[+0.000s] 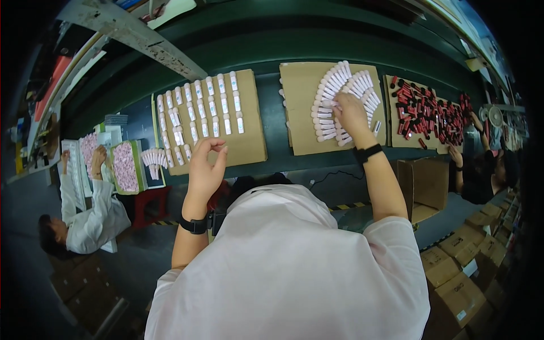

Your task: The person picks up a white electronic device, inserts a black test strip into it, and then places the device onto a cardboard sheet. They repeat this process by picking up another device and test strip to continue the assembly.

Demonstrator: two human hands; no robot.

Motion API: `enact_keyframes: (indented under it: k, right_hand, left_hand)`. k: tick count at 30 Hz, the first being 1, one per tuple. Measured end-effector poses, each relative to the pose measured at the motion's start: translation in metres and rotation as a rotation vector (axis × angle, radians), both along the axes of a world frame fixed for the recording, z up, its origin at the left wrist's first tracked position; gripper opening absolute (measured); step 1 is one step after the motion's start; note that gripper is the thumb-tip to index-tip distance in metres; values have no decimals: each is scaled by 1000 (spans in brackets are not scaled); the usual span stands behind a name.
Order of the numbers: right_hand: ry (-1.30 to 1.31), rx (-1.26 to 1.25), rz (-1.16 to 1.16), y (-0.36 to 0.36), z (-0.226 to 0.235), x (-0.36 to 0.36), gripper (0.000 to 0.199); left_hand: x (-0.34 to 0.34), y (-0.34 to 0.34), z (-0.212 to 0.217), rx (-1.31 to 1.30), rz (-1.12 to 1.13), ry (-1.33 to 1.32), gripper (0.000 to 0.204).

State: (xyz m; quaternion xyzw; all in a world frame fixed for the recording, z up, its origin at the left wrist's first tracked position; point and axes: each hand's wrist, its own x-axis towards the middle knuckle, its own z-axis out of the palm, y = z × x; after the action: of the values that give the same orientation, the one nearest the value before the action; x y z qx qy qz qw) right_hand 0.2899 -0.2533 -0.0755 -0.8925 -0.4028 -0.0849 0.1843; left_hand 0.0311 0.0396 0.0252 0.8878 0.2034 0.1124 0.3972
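Observation:
My right hand reaches down onto a fan of slim cosmetic tubes with pale pink rounded caps, like lip gloss tubes. Its fingertips pinch at one tube's capped end; the hand hides part of the fan. The fan lies on a cardboard sheet. My left hand hovers at the near edge of another cardboard sheet, its thumb and fingers bent apart around nothing. On that sheet, similar tubes lie spaced out in rows, with pale labels facing up.
Red and black tubes are heaped on cardboard at the right, where a co-worker reaches in. Another co-worker works at left by a green-edged tray of pink pieces. An open carton stands below the bench; a metal post rises behind.

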Motion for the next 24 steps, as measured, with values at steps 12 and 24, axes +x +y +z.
enact_keyframes:
  k: [12,24]
  right_hand:
    - [477,591,414,64,164,-137,24]
    - [689,770,494,49,191,-165,29]
  left_hand:
    - [14,-45,96,-333,-359,-151,24]
    - [-10,-53,113,-234,-459,-423,28]
